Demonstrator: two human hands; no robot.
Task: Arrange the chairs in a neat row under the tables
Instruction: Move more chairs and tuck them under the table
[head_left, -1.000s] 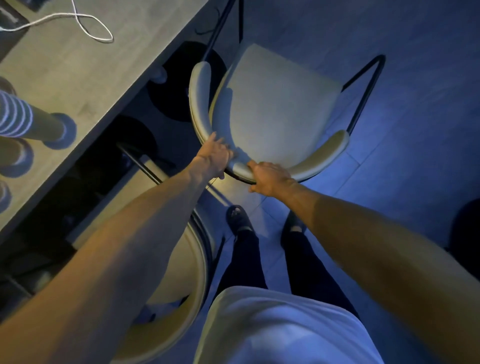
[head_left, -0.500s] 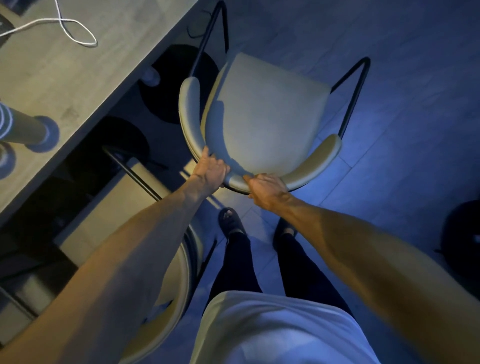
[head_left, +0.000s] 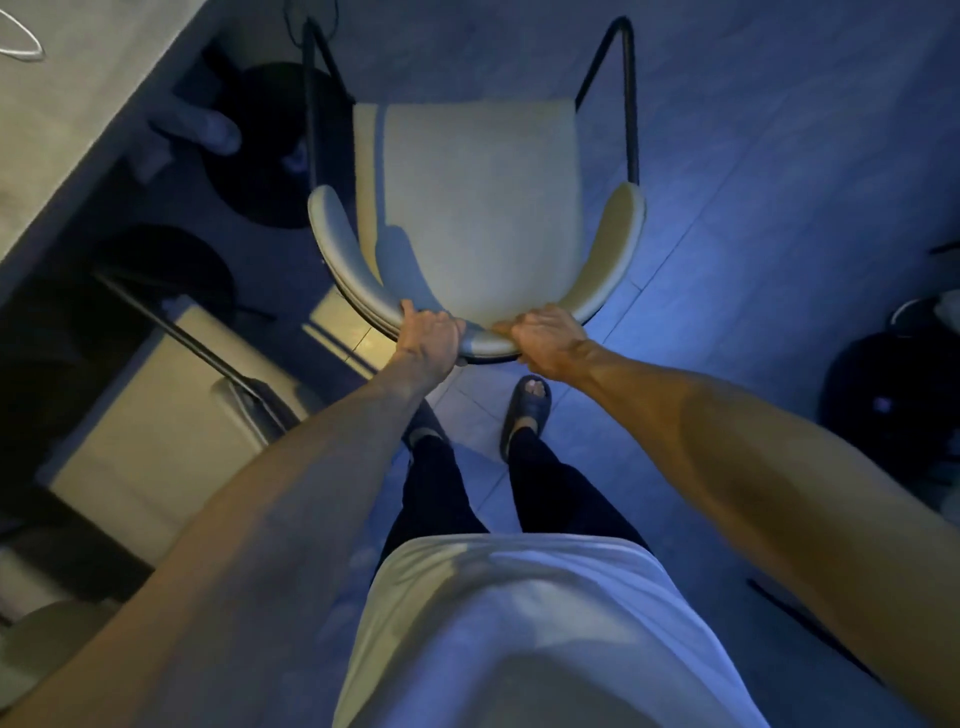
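- Beside the table (head_left: 78, 130) edge, the cream armchair (head_left: 478, 208) has swung round in the last second. Its seat front now points straight ahead, no longer angled off to the right.
- Left hand (head_left: 428, 338) and right hand (head_left: 543, 338) both stay curled over the curved backrest (head_left: 332, 244), close together.
- It stands on open floor, not under the table; a second cream chair (head_left: 171, 415) sits to its left.
- My call: another turn tableward, then push in.

Café or office seating area; long table (head_left: 78, 104), 2 round pedestal bases (head_left: 265, 156), cushioned chairs (head_left: 478, 208), tiled floor (head_left: 779, 208).
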